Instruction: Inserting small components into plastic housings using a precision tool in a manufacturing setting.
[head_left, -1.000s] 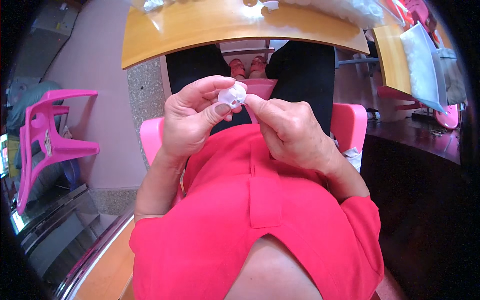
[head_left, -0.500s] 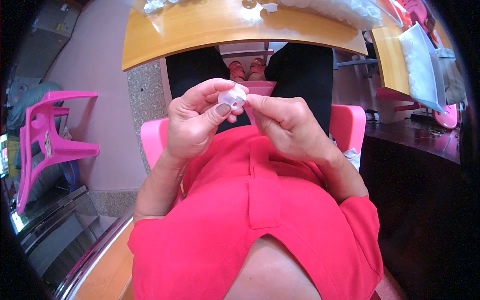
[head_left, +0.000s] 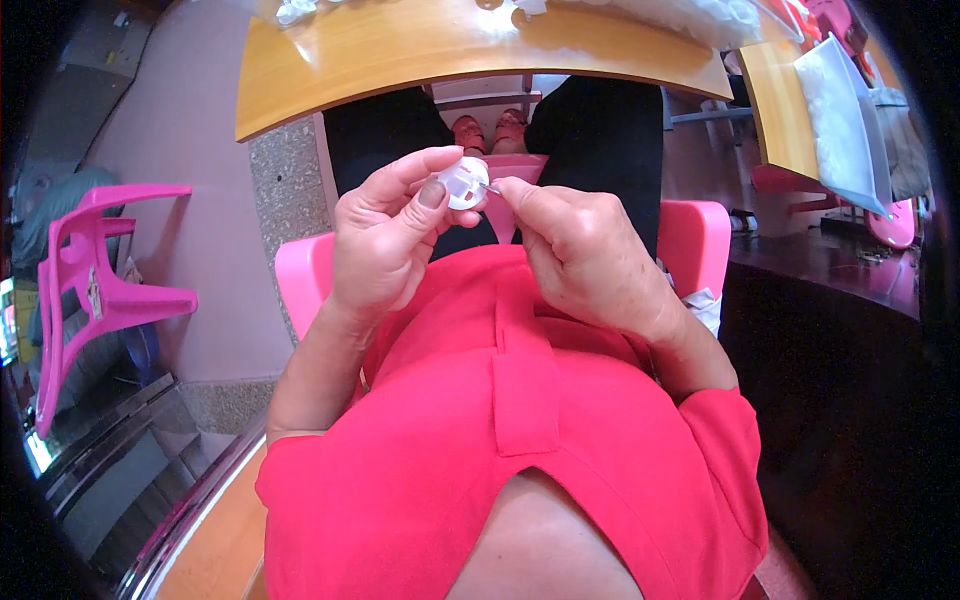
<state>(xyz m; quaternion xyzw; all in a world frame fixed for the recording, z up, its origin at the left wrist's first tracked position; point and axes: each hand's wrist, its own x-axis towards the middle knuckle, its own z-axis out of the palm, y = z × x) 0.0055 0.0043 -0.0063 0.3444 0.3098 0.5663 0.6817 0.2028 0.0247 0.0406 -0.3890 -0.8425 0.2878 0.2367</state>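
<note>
Above my lap, my left hand (head_left: 395,225) pinches a small round white plastic piece (head_left: 464,184) with slots in its face, between thumb and fingers. My right hand (head_left: 585,245) is closed close beside it on the right. From its thumb and forefinger a thin metal-looking tool (head_left: 491,188) sticks out, its tip at the white piece. Most of that tool is hidden in the grip, so its kind cannot be made out.
A wooden table (head_left: 480,55) stands ahead, with white plastic pieces (head_left: 690,18) heaped along its far part. A tray of white pieces (head_left: 838,125) is at the right. On the left is a pink plastic stool (head_left: 110,285). I sit on a pink chair (head_left: 695,245).
The white piece has been turned so more of its slotted face shows, and my left thumb has shifted up along its edge. The thin tool's tip now shows more plainly.
</note>
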